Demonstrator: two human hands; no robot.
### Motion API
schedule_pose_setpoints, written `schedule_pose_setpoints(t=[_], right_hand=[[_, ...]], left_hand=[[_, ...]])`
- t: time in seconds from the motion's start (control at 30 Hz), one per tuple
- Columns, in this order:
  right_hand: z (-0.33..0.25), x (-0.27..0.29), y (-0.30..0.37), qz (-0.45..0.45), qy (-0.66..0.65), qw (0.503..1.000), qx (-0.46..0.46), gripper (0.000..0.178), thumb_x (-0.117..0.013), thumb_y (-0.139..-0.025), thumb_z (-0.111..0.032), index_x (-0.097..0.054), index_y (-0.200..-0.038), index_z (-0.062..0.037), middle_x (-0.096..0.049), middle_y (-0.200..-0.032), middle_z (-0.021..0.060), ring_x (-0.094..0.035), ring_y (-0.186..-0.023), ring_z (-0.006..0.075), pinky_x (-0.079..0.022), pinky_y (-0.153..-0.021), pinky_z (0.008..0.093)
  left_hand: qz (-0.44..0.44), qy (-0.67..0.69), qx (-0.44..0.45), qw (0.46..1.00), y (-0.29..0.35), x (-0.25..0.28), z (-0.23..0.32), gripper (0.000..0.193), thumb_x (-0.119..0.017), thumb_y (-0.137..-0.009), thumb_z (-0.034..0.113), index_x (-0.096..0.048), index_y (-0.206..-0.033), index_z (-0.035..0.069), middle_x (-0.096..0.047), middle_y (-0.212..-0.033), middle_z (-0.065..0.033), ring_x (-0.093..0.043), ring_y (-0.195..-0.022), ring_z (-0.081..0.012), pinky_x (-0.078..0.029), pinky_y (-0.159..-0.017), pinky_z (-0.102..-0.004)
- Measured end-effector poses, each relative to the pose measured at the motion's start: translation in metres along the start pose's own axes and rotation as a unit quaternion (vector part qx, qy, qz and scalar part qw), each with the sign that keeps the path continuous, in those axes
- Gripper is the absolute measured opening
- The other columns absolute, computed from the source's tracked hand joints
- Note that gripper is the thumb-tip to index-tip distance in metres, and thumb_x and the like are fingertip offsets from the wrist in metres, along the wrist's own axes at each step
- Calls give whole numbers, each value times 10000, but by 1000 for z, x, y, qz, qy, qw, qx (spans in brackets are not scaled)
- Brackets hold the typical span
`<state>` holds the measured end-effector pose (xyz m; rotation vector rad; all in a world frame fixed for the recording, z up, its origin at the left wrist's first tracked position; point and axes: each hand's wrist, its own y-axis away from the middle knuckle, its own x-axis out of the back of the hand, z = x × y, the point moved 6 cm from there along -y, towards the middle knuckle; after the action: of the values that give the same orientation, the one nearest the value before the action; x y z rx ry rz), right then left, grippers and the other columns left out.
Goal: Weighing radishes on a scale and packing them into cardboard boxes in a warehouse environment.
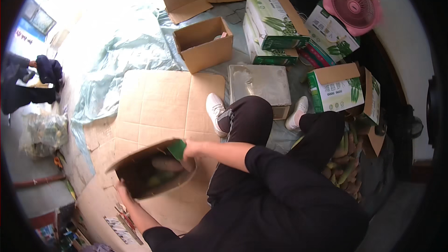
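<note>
box: in my lap-front, over the floor cardboard, holding green produce (blurred) | left hand clasps its near rim, right hand closed on far rim | feels light, bendy; grip walls, not flaps | around: printed cartons, metal scale, pink fan

The person wears a black long-sleeved top, its sleeves pushed up so the forearms behind the right hand and left hand are bare. Black trousers cover both legs, with grey socks and white sneakers with laces.
</note>
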<state>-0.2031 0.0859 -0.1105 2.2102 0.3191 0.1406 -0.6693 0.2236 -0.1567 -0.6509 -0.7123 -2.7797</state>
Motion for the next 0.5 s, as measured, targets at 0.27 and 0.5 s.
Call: schedule_pose_setpoints(t=[0.27, 0.5], right_hand=[[-3, 30, -25, 122, 269, 952, 79, 463, -607, -725, -113, -568, -1182, -51, -614, -1082, 192, -602, -981, 313, -493, -838, 400], [-72, 43, 40, 82, 61, 958, 267, 372, -581, -724, -109, -621, -1082, -16, -655, -974, 169, -627, -913, 265, -495, -786, 352]], left_hand=[[49, -468, -127, 873, 9, 7, -54, 371, -536, -844, 324, -651, -826, -28, -628, -807, -278, -628, -792, -411, -458, -619, -489], [-7, -572, -39, 819, -10, -3, -14, 397, -506, -890, 329, -642, -1030, -16, -661, -991, -195, -624, -951, -352, -488, -803, -439]])
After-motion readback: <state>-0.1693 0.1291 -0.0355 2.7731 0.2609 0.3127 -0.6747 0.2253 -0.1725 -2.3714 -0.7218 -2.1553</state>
